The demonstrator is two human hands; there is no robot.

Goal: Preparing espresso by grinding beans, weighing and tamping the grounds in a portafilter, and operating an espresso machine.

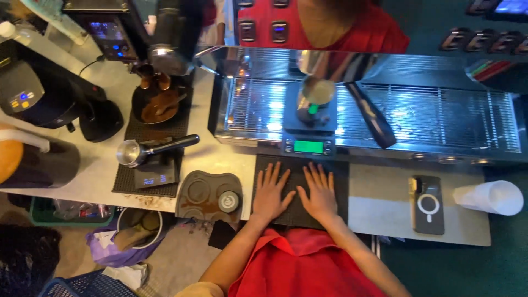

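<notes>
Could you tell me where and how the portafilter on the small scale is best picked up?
Probably by its black handle, coming from the right. The portafilter lies on its side across the scale, metal basket pointing left and the long handle jutting free to the right, nearer the left hand.

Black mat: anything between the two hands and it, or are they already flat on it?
Nothing visible in the way. The left hand and right hand both lie palm down on the black mat, fingers spread, side by side but apart. Only the scale sits just beyond the fingertips.
</notes>
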